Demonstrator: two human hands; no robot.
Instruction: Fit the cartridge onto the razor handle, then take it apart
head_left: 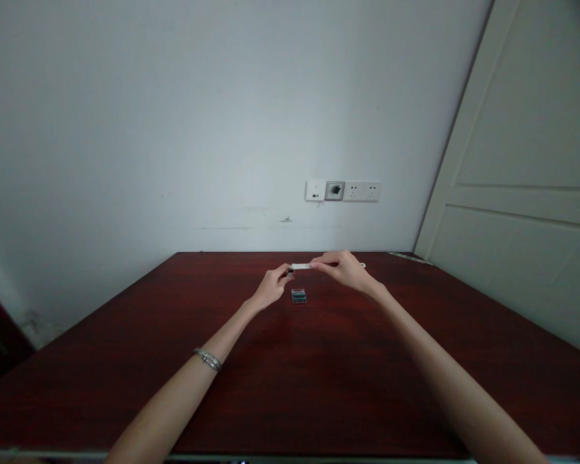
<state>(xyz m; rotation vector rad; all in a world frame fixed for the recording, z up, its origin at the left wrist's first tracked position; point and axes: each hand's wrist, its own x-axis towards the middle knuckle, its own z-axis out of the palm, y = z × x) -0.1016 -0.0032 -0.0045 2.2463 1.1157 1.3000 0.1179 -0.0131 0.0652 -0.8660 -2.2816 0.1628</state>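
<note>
My right hand (344, 268) is closed in a pinch on a slim white handle (301, 266), held level above the far half of the table. A small rounded white end of it shows past the hand on the right. My left hand (271, 285) is closed at the handle's left end, its fingertips around a small dark piece (290, 271). Whether that piece is joined to the handle is too small to tell. Just below the hands, a small clear case (298, 296) with a dark teal band lies flat on the table, touched by neither hand.
The dark red wooden table (319, 374) runs back to a pale wall (222, 129). Sockets and switch plates (362, 191) sit on the wall behind my right hand. A white panelled door (526, 161) stands along the right side.
</note>
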